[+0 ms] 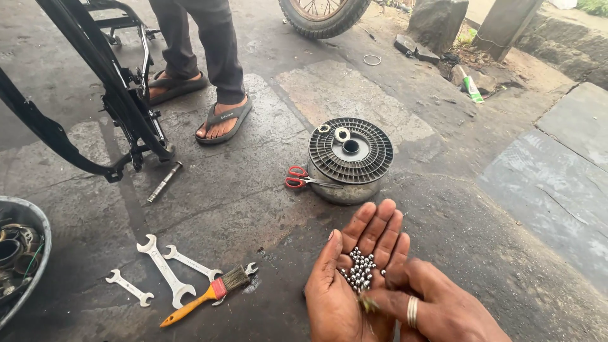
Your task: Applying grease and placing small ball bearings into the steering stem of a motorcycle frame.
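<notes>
My left hand point(345, 278) lies palm up at the bottom centre, cupped around several small shiny steel bearing balls point(359, 271). My right hand point(437, 304), with a ring on one finger, reaches in from the lower right. Its fingertips pinch something small over the heel of the left palm, just below the balls. What it pinches is blurred. Just beyond the hands stands a round finned metal hub point(350, 159) on the ground, with two small rings point(342, 133) on its top.
Red-handled scissors point(296, 178) lie against the hub's left side. Three spanners point(166, 271) and a wooden-handled brush point(212, 292) lie lower left. A metal basin of parts point(25, 253) sits at the left edge. A person in sandals point(221, 120) stands by a black motorcycle frame point(120, 95); a metal rod point(164, 182) lies nearby.
</notes>
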